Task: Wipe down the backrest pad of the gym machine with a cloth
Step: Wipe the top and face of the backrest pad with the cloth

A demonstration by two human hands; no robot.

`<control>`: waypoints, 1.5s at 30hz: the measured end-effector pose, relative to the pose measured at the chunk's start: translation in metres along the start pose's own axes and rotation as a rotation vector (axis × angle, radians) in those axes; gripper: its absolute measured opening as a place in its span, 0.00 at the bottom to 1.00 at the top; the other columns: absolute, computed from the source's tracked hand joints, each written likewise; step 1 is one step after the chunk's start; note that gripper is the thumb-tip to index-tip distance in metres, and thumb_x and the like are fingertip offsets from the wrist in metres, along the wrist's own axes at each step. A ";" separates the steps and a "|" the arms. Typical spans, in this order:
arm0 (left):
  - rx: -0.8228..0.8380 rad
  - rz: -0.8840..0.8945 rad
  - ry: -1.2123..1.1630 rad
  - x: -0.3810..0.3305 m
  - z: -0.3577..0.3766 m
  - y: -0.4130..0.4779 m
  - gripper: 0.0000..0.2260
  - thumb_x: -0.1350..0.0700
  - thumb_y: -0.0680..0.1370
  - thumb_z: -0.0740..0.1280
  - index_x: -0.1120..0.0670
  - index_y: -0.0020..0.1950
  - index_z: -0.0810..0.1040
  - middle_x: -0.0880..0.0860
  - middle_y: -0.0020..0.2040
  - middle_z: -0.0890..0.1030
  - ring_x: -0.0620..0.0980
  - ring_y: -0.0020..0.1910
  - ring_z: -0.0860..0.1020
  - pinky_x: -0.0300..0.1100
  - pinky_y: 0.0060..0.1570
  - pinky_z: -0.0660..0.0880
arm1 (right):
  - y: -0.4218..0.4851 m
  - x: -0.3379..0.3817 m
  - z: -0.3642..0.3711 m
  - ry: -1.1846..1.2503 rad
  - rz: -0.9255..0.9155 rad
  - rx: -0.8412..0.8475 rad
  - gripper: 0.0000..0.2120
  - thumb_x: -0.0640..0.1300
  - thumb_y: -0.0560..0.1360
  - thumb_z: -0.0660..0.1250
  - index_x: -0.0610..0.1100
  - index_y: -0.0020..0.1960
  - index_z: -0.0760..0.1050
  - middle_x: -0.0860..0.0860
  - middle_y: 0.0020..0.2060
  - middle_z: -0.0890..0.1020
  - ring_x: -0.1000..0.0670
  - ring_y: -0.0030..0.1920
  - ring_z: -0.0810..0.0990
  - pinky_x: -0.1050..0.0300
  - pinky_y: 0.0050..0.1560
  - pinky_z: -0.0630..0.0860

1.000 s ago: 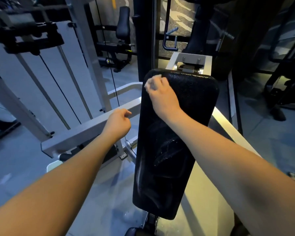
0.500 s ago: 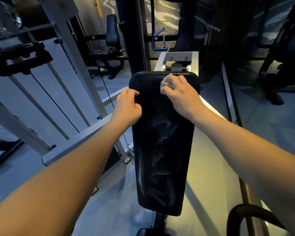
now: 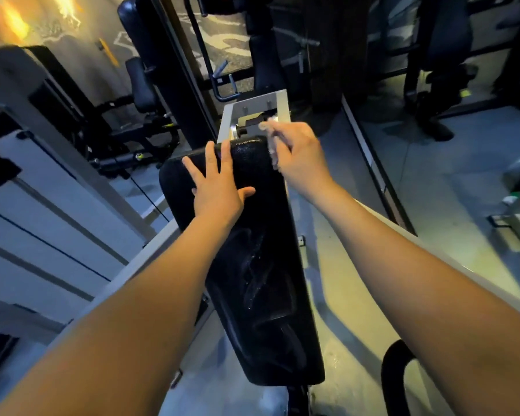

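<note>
Left hand [image 3: 219, 187] flattened, pebbled pad [image 3: 261, 280], crumpled cloth [image 3: 271, 148]

Head-worn, close, down onto backrest pad [image 3: 261, 265]

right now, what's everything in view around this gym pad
black padded backrest pad: one, black, centre, wet streaks
pale crumpled cloth: one, whitish, pad's top right edge
white metal bracket: one, white, behind pad's top
white metal frame beam: one, white, left of pad
dark gym machines: several, black, background
concrete floor: one, grey, right of pad
left hand: one, flat on the pad's upper part
right hand: one, grips the cloth
</note>
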State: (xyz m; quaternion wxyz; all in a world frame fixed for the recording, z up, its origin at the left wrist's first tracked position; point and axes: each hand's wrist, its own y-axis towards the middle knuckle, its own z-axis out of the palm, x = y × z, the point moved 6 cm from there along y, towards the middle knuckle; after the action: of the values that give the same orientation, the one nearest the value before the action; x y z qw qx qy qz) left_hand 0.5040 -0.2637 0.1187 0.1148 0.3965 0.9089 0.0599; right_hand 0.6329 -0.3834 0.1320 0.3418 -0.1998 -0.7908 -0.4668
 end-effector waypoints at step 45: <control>-0.074 -0.038 0.084 -0.001 0.014 0.002 0.46 0.44 0.79 0.69 0.46 0.82 0.36 0.51 0.83 0.37 0.69 0.79 0.35 0.67 0.67 0.71 | -0.149 -0.115 0.050 0.058 0.591 0.179 0.17 0.42 0.86 0.54 0.44 0.66 0.80 0.46 0.51 0.84 0.44 0.52 0.81 0.53 0.50 0.76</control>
State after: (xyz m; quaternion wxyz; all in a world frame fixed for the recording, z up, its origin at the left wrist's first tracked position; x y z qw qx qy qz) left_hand 0.5096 -0.2632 0.1059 0.0923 0.3719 0.9173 0.1081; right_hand 0.5997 -0.4110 -0.0580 0.5014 -0.3767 -0.7264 -0.2813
